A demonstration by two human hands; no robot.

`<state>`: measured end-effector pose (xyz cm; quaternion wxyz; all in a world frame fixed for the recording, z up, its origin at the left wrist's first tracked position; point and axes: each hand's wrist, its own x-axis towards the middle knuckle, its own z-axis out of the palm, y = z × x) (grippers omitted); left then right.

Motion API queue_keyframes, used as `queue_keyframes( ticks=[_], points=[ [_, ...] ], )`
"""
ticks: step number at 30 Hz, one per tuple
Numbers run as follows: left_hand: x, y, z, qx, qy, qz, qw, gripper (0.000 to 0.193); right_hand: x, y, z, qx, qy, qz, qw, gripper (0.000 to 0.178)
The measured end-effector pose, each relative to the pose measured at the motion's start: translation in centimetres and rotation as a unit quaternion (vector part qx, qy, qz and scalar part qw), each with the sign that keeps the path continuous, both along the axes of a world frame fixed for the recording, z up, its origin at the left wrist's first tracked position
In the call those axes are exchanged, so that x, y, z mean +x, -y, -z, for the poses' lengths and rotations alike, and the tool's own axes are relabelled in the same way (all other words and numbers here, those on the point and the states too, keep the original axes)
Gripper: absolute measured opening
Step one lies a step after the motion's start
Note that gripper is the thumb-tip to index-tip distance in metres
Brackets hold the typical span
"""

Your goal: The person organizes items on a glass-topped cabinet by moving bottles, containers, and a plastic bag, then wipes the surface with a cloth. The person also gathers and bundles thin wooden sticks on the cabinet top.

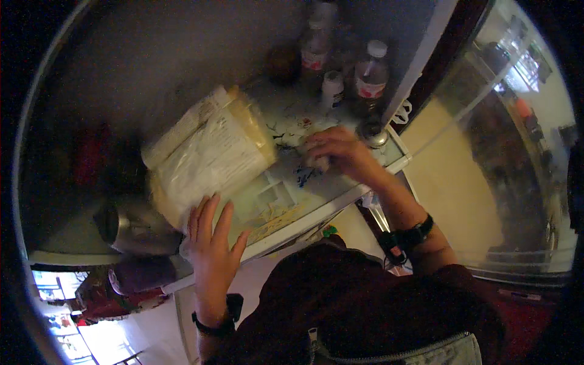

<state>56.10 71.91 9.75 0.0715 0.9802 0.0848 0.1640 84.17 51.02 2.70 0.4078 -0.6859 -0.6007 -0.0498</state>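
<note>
My left hand (211, 240) has its fingers outstretched and spread at the near end of a clear plastic package (213, 152) with white printed sheets and a yellowish edge. The fingertips lie on or right beside that package; I cannot tell whether they press on it. Farther right, my right hand (344, 152) curls its fingers down over a pale, crumpled wad (315, 159), perhaps a cloth, held against the patterned table top (298, 129). The fingers cover most of the wad. Both wrists wear dark bands.
Behind my right hand stand a clear bottle (371, 79) with a white cap, another bottle (313, 55) and a small white bottle (332, 89). A round metal object (375, 135) sits at the right edge. A metal kettle-like vessel (134, 228) lies left. Glass panels (480, 115) flank the right.
</note>
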Motion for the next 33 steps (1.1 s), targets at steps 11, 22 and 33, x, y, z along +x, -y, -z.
queue_keyframes(
  ticks=[11,22,33],
  points=[
    [-7.6,-3.4,5.4,-0.09,-0.002,-0.133,0.987,0.088,-5.6,0.4,4.1,-0.178,0.066,0.199,0.961,0.046],
    [-7.5,-3.9,6.1,-0.178,0.074,-0.133,0.972,0.098,-9.2,-3.6,4.7,-0.152,0.063,0.219,0.962,0.044],
    [-7.7,-4.0,6.2,-0.163,0.124,-0.074,0.976,0.099,-8.6,-3.6,5.8,-0.137,0.091,0.23,0.959,0.05]
  ],
)
